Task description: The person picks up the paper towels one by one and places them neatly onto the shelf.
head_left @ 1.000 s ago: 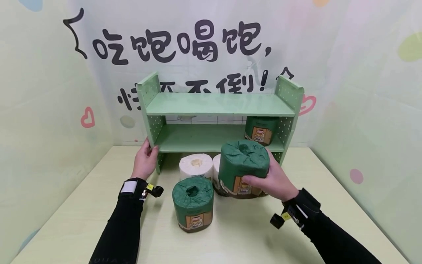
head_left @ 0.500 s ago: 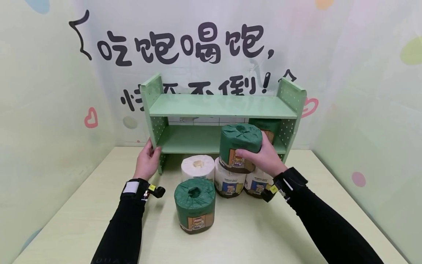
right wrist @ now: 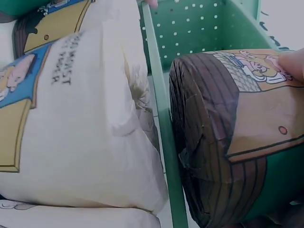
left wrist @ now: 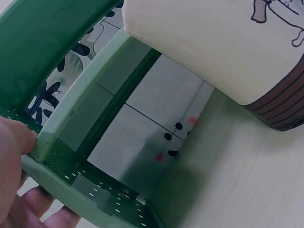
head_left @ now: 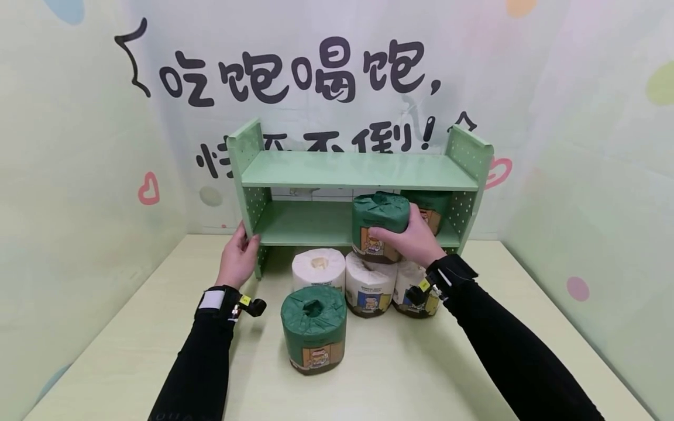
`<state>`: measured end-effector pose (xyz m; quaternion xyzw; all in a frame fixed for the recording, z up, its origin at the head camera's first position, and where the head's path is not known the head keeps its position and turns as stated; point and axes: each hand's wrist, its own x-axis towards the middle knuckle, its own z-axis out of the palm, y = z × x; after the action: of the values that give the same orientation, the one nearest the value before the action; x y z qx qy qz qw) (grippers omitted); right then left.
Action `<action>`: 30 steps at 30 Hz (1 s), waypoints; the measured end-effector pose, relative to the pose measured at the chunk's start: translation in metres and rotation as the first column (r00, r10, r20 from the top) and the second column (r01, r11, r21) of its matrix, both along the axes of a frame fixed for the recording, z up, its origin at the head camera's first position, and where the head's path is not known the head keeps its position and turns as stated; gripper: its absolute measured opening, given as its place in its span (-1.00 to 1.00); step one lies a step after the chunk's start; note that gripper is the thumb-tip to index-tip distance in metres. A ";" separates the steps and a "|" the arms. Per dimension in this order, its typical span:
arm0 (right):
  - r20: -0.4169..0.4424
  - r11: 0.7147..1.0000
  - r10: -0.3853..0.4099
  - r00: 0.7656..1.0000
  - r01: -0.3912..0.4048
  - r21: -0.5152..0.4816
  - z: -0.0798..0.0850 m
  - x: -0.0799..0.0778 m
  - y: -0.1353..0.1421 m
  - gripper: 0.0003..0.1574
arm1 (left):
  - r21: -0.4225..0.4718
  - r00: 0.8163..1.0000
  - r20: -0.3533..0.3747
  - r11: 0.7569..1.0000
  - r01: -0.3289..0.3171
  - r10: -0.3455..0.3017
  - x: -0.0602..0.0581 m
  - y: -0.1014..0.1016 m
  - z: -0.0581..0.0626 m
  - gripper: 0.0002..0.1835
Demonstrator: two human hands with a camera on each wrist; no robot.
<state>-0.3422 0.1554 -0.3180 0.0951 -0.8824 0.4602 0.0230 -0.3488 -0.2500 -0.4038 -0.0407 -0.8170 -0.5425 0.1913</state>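
While right fingers (head_left: pixel 387 235) grip green roll (head_left: pixel 380 219), left fingers (head_left: pixel 253 244) hold shelf (head_left: pixel 358 169)

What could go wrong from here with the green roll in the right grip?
The right grip holds the green roll at the front edge of the middle shelf, so its base might catch there.
Its fingers could bump the green roll farther right on that shelf.
If it slips, it could knock the white roll standing just below.

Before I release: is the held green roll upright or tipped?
Roughly upright: the roll has its creased top up, brown base down.
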 end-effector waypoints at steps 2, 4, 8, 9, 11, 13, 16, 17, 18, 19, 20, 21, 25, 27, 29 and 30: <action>0.007 1.000 -0.002 1.000 0.002 0.003 0.000 -0.002 0.000 0.77 | -0.002 1.000 0.000 1.000 0.001 -0.001 0.000 0.001 0.000 -0.32; 0.008 1.000 -0.003 1.000 0.003 -0.005 0.000 -0.004 -0.001 0.77 | -0.003 1.000 0.000 1.000 0.003 -0.003 -0.001 0.001 0.001 -0.31; 0.007 1.000 0.001 1.000 -0.001 -0.018 0.001 -0.007 -0.003 0.74 | -0.007 1.000 -0.006 1.000 0.004 -0.004 -0.001 0.001 0.000 -0.32; 0.003 1.000 -0.001 1.000 0.001 -0.016 0.001 -0.007 -0.003 0.72 | -0.012 1.000 -0.008 1.000 0.004 -0.004 -0.001 0.001 0.000 -0.32; -0.009 1.000 -0.002 1.000 0.002 0.001 0.002 -0.008 -0.004 0.71 | -0.021 1.000 -0.015 1.000 0.003 -0.003 -0.001 0.001 0.000 -0.33; -0.024 0.999 -0.017 1.000 0.018 0.035 0.003 -0.008 -0.005 0.71 | -0.030 1.000 -0.020 1.000 0.000 -0.001 -0.001 0.001 0.000 -0.34; -0.045 0.996 -0.041 0.998 0.044 0.080 0.003 -0.009 -0.008 0.71 | -0.034 1.000 -0.022 0.999 -0.005 0.004 -0.001 0.001 0.000 -0.35; -0.052 0.995 -0.050 0.997 0.054 0.088 0.003 -0.009 -0.008 0.71 | -0.034 1.000 -0.022 0.999 -0.006 0.005 0.000 0.001 0.000 -0.35; -0.058 0.994 -0.057 0.997 0.062 0.088 0.003 -0.009 -0.009 0.70 | -0.032 1.000 -0.020 0.999 -0.005 0.005 0.000 0.001 0.000 -0.35; -0.070 0.995 -0.060 0.996 0.066 0.077 0.003 -0.010 -0.011 0.68 | -0.031 1.000 -0.020 1.000 -0.005 0.004 0.000 0.002 0.000 -0.35; -0.083 0.996 -0.059 0.995 0.064 0.063 0.003 -0.010 -0.012 0.65 | -0.031 1.000 -0.019 1.000 -0.003 0.003 0.000 0.002 0.000 -0.35; -0.096 0.997 -0.058 0.994 0.063 0.043 0.002 -0.010 -0.013 0.61 | -0.029 1.000 -0.018 1.000 -0.003 0.002 0.000 0.001 0.000 -0.35; -0.126 0.998 -0.059 0.990 0.057 -0.023 0.002 -0.009 -0.016 0.47 | -0.024 1.000 -0.018 1.000 -0.001 0.001 -0.001 0.001 -0.001 -0.34; -0.126 0.998 -0.065 0.990 0.063 -0.019 0.003 -0.009 -0.018 0.42 | -0.019 1.000 -0.017 1.000 -0.001 0.001 -0.001 0.001 -0.001 -0.34; -0.134 0.997 -0.075 0.988 0.078 0.015 0.003 -0.010 -0.019 0.40 | -0.018 1.000 -0.015 1.000 -0.002 0.001 -0.001 0.001 0.000 -0.34; -0.139 0.995 -0.082 0.987 0.088 0.036 0.004 -0.011 -0.019 0.39 | -0.018 1.000 -0.014 1.000 -0.002 0.002 -0.001 0.001 0.000 -0.34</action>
<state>-0.3530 0.1363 -0.3143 0.0893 -0.8915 0.4324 0.1013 -0.3495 -0.2494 -0.4041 -0.0454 -0.8204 -0.5349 0.1972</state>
